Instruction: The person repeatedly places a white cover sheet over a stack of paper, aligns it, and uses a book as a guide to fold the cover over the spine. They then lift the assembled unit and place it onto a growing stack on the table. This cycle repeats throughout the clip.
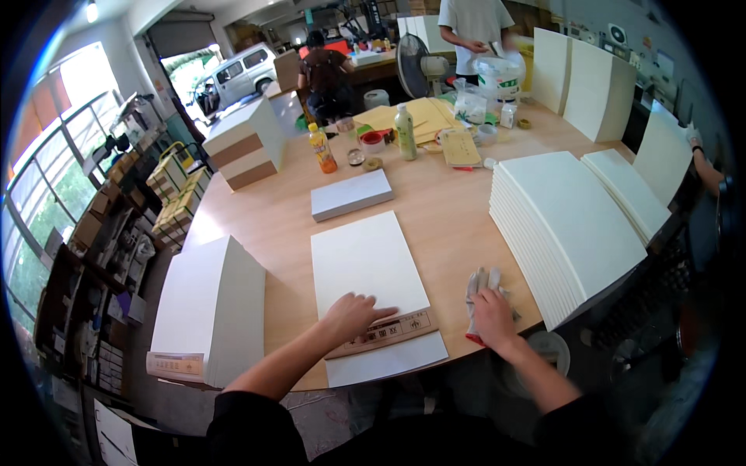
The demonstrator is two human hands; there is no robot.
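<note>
Near side of table (458, 233) | white board (365, 260), brown strip (412, 324) by left hand (350, 314), fingers loosely spread | right hand (495, 314) on glove (472, 290), can't tell if pinching | imo press evenly so nothing slips

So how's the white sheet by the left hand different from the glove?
The sheet is flat and smooth; the glove is crumpled.
The sheet is bigger than the glove.
The sheet has a brown strip across it; the glove has a red edge.
Both are pale.
</note>
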